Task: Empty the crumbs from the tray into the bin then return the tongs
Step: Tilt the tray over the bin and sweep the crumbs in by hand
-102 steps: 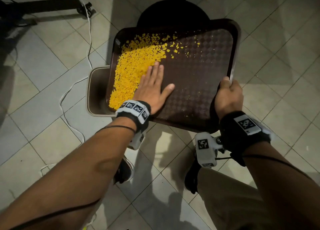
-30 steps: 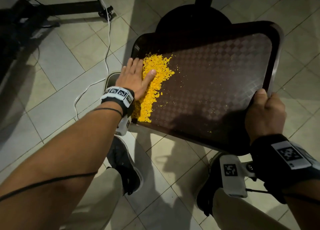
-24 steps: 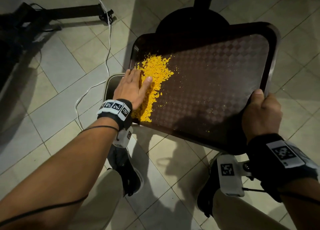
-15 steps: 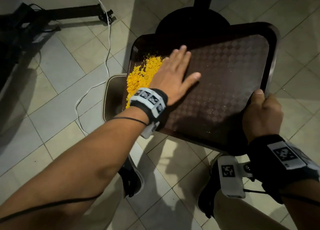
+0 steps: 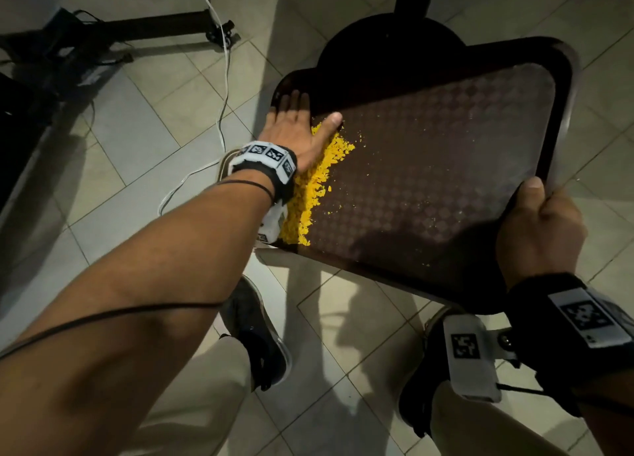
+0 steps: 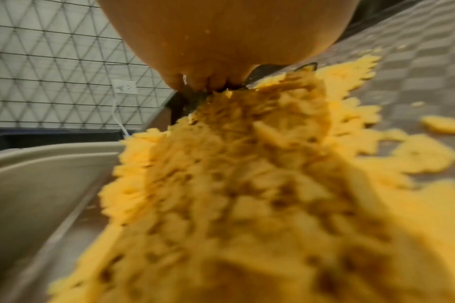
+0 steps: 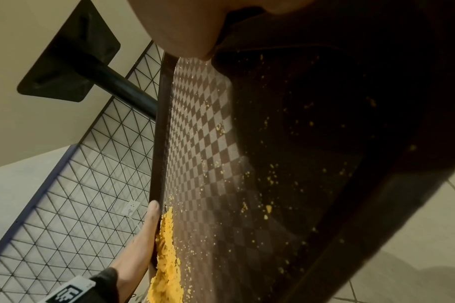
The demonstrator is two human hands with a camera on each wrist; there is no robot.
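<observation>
A dark brown checkered tray [image 5: 446,181] hangs tilted over the floor, its left side lower. My right hand [image 5: 538,229] grips its near right corner, thumb on the rim. My left hand [image 5: 295,129] lies flat with straight fingers at the tray's left edge, pressing against a heap of yellow crumbs [image 5: 315,188]. The heap runs along that edge to the near left corner. A beige bin [image 5: 224,160] sits under that edge, mostly hidden by my left wrist. In the left wrist view the crumbs [image 6: 247,184] pile up beside the bin's wall [image 6: 39,164]. No tongs are in view.
A black round table base with its pole [image 5: 387,50] stands behind the tray. A white cable [image 5: 224,78] runs over the tiled floor to a wall outlet [image 6: 124,87]. A black wheeled stand [image 5: 154,33] lies at the far left. My shoes [image 5: 257,335] stand below the tray.
My left hand has swept from the tray's middle back to its left edge, pushing crumbs that way. The heap is much smaller than a few seconds ago. The right hand keeps its grip.
</observation>
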